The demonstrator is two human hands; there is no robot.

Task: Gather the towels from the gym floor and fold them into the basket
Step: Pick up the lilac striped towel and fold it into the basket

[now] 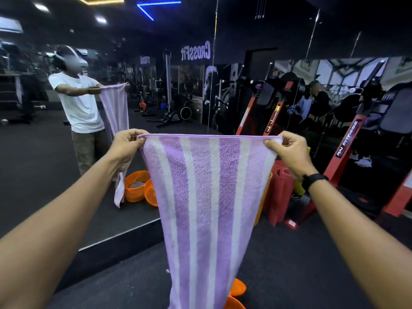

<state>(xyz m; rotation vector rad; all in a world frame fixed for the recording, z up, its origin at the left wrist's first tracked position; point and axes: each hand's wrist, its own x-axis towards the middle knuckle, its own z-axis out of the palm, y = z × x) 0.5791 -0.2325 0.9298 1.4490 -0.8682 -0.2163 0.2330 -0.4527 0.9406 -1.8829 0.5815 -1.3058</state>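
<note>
Hanging towel [207, 197] | left hand [127, 146], right hand [289, 152] grip pinching top corners

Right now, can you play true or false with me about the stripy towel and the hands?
1. The towel has purple and white stripes. True.
2. Only one hand holds the towel. False: the left hand pinches one top corner and the right hand pinches the other.
3. The towel is folded small. False: it hangs down open from its top edge, stretched between the two hands.
4. Orange basket parts peek out on the floor beside the towel's bottom end. True.
5. The right arm wears a black wristband. True.
6. The towel lies flat on the floor. False: it is held up in the air.
</note>
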